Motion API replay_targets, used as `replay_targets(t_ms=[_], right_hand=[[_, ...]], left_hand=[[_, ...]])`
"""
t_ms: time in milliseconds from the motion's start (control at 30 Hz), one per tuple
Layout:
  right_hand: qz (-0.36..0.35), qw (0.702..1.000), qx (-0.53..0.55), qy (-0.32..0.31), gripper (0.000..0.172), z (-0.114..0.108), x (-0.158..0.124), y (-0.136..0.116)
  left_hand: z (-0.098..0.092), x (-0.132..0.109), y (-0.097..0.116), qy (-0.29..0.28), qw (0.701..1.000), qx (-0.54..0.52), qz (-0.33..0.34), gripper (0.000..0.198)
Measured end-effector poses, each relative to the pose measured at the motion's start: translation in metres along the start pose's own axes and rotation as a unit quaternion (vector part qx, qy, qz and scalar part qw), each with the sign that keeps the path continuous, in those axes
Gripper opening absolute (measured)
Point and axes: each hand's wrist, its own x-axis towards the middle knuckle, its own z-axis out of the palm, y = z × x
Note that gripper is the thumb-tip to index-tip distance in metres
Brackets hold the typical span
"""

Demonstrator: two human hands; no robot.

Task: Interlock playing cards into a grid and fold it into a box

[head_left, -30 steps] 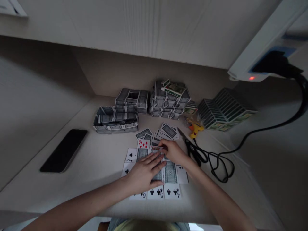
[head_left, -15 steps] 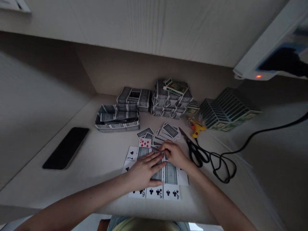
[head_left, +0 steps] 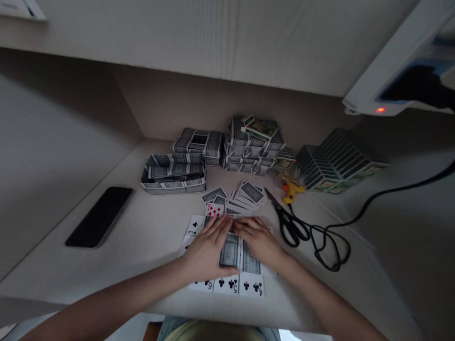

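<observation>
Patterned-back playing cards (head_left: 229, 252) lie in a joined panel on the desk, framed by face-up cards such as the 5 of clubs (head_left: 226, 284) along the near side and the 3 of clubs (head_left: 195, 225) at the left. Across the panel's left part rests my left hand (head_left: 209, 248), fingers stretched forward and thumb apart. My right hand (head_left: 261, 242) lies on the right part, its fingers extended towards the far edge and meeting the left fingertips. Both press on the cards; what lies right under the fingertips is hidden. A red 10 of diamonds (head_left: 214, 210) sticks out beyond the far edge.
Loose cards (head_left: 247, 196) lie beyond the panel. Black scissors (head_left: 289, 225), a yellow glue gun (head_left: 292, 189) and its cord (head_left: 330, 228) are at the right. Behind stand boxes built of cards (head_left: 174, 175) and stacked card packs (head_left: 337, 163). A phone (head_left: 100, 217) lies left.
My right hand has gone from a pinch at the far edge to lying flatter on the cards. My left hand has slid forward, its fingers now at the far edge.
</observation>
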Motion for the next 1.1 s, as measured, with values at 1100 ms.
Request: replay_targets(t_ms=[1100], right_hand=[[0.054, 0.985, -0.152, -0.053, 0.034, 0.008, 0.008, -0.027]], left_hand=[[0.006, 0.003, 0.005, -0.054, 0.996, 0.054, 0.040, 0.091]])
